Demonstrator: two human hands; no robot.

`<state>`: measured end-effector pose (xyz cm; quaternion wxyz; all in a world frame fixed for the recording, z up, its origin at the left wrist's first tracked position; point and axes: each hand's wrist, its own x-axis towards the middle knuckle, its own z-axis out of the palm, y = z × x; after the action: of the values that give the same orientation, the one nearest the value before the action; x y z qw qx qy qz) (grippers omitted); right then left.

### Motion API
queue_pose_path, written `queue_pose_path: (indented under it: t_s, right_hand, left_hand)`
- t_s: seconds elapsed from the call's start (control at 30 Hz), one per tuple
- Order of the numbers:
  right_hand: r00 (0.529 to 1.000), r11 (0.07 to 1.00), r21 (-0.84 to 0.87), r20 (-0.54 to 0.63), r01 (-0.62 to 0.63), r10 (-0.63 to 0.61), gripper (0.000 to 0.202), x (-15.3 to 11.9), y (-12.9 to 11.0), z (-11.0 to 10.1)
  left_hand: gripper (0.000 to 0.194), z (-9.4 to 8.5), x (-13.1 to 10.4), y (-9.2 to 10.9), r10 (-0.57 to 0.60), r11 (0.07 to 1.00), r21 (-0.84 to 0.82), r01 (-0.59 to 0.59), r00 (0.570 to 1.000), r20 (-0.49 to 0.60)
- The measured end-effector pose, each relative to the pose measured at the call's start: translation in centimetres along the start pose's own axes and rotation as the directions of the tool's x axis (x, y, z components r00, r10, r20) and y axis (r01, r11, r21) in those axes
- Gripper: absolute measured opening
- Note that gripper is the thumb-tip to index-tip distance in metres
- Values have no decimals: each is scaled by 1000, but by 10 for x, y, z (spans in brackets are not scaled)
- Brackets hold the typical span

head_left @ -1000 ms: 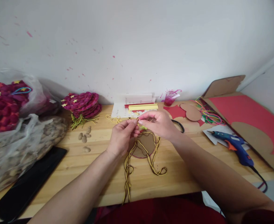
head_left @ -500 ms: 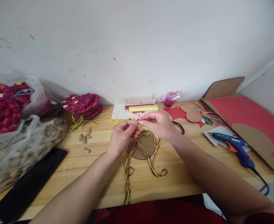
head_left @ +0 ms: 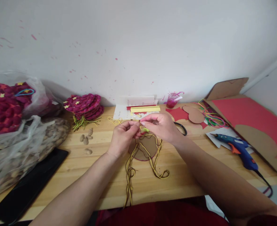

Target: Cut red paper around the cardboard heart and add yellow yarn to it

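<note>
My left hand [head_left: 126,134] and my right hand [head_left: 160,126] meet at the fingertips over the middle of the table, both pinched. Yellow and dark yarn [head_left: 129,172] runs up to the fingers, and the small part between the fingertips is mostly hidden. Below the hands lies a round cardboard disc [head_left: 144,149] with a purple edge. Yarn strands cross this disc and trail toward the table's front edge, with a loop to the right.
Peanuts [head_left: 85,139], a bag of peanuts [head_left: 44,147] and a black phone-like slab [head_left: 30,185] lie left. Behind stand stacked magenta pieces [head_left: 85,106] and a cup of red liquid [head_left: 172,101]. A blue glue gun [head_left: 239,150] and a cardboard box [head_left: 249,125] are right.
The view has shifted very slightly. Both hands keep their pinch in the same place, and the yarn lies as before.
</note>
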<state>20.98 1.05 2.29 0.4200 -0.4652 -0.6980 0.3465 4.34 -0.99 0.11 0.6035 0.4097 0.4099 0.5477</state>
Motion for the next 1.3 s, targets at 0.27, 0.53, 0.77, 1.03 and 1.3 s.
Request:
queue_pose_path:
  t_s: [0.27, 0.53, 0.77, 1.03, 1.3]
  right_hand:
    - [1000, 998, -58, -10, 14, -15, 15, -1, 2, 1]
    - [1000, 999, -50, -9, 2, -3, 13, -3, -1, 3]
    - [1000, 1000, -26, -16, -7, 7, 13, -2, 0, 3]
    - [1000, 1000, -23, -24, 9, -10, 14, -2, 2, 3]
    - [999, 999, -40, -36, 34, -35, 15, -2, 4, 3]
  left_hand:
    - [23, 1, -1, 3, 7, 999, 39, -7, 1000, -3]
    - [24, 1, -2, 1, -59, 998, 2, 59, 998, -13]
    - [26, 1, -2, 3, -72, 997, -5, 72, 997, -11]
    - [26, 0, -2, 2, -89, 996, -30, 89, 996, 7]
    - [25, 0, -2, 2, -95, 994, -42, 96, 995, 20]
